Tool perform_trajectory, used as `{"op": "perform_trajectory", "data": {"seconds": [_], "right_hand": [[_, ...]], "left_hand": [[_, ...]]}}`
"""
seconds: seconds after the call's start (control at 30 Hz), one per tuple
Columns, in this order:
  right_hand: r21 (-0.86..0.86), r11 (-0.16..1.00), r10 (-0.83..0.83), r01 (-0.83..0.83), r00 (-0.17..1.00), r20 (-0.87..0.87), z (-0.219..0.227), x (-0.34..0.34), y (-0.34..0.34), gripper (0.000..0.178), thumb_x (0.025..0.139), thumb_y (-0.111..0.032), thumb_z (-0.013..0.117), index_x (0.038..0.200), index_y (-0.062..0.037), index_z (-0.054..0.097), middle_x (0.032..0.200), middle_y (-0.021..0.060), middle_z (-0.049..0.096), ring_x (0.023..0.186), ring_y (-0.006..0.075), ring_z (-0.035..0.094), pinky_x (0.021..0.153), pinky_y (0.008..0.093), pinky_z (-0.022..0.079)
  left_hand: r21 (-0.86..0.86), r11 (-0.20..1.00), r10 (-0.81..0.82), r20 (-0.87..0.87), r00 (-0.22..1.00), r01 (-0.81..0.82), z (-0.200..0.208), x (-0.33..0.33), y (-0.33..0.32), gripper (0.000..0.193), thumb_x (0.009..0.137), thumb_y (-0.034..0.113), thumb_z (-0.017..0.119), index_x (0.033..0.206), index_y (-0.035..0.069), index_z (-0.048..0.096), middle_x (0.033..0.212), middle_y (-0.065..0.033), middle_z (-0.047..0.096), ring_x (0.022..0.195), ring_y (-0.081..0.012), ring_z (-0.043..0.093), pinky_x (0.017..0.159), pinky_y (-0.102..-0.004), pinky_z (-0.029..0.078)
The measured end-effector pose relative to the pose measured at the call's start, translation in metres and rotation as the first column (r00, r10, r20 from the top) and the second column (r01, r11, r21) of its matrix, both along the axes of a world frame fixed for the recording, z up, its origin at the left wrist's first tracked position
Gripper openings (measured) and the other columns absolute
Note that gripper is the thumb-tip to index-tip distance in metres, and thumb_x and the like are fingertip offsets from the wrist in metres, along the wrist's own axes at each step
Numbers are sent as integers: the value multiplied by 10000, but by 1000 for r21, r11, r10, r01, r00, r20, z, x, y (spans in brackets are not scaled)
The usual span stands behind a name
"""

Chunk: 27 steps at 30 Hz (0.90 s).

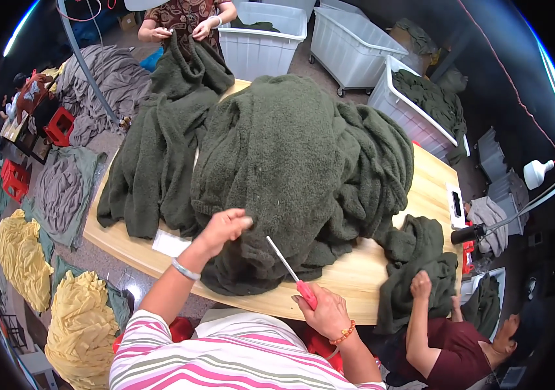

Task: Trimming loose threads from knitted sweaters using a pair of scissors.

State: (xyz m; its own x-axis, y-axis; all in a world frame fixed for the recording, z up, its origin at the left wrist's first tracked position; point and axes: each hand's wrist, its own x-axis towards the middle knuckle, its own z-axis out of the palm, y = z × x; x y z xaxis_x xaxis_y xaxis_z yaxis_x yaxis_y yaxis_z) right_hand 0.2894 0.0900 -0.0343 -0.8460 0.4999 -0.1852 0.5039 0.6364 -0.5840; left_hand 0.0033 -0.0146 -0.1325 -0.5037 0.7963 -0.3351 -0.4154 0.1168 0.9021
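A large heap of dark green knitted fabric [290, 143] covers the middle of the wooden table [355, 279] in front of me. My left hand [224, 229] is closed with curled fingers, over the near left side of the heap; whatever is in the fingers, if anything, is too small to make out. My right hand [324, 312], at the table's near edge, grips a pink-handled tool [306, 294] with a long narrow metal shaft. Its tip points up and left toward the heap, and its exact kind is unclear. A white sheet [171, 243] lies left of my left forearm.
Across the table a person [183, 23] holds up green fabric; at right another person's hand [421, 285] handles a green piece. White wheeled bins [355, 45] stand behind. Yellow piles [82, 325] and grey piles [66, 188] lie at left. A lamp [469, 234] sits at the table's right edge.
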Motion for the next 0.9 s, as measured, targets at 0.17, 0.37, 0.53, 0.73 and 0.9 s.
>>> {"op": "perform_trajectory", "data": {"seconds": [0.17, 0.37, 0.53, 0.73, 0.9], "right_hand": [[13, 999, -40, 40, 998, -40, 4, -18, 6, 247, 887, -306, 641, 1004, -92, 605, 751, 181, 654, 720, 393, 643, 647, 486, 495], [89, 994, -66, 57, 993, 100, 2, -46, 5, 299, 882, -362, 646, 1035, -106, 625, 714, 187, 649, 708, 415, 638, 668, 491, 493], [96, 989, -121, 109, 983, 137, 11, -58, 3, 307, 882, -380, 645, 993, -95, 625, 723, 193, 658, 721, 418, 643, 686, 504, 495], [7, 1000, -5, 4, 998, 69, 7, -57, 5, 299, 886, -356, 650, 1032, -97, 619, 746, 193, 657, 746, 416, 643, 680, 487, 499], [44, 995, -84, 90, 989, -119, 14, -70, 8, 276, 892, -320, 644, 1061, -103, 619, 731, 173, 661, 702, 395, 651, 632, 479, 504]], "left_hand": [[161, 985, -135, 460, 878, 67, 23, -41, 30, 195, 908, 222, 693, 983, 78, 583, 814, 23, 566, 615, -94, 588, 488, -185, 432], [165, 984, 14, 282, 959, -63, 11, -22, 44, 137, 952, 116, 609, 908, -3, 559, 934, -89, 637, 814, -262, 704, 741, -339, 620], [238, 970, -27, 275, 961, -41, 8, -21, 32, 126, 947, 84, 606, 852, 5, 584, 921, -78, 637, 906, -302, 696, 833, -418, 606], [207, 976, -142, 391, 909, 64, 9, -53, 30, 154, 942, 163, 629, 995, 42, 550, 884, -51, 625, 894, -311, 708, 643, -285, 623], [327, 945, -171, 488, 856, 2, 35, -82, 56, 120, 942, 142, 624, 1000, 46, 580, 877, -40, 628, 907, -327, 700, 714, -313, 625]]}}
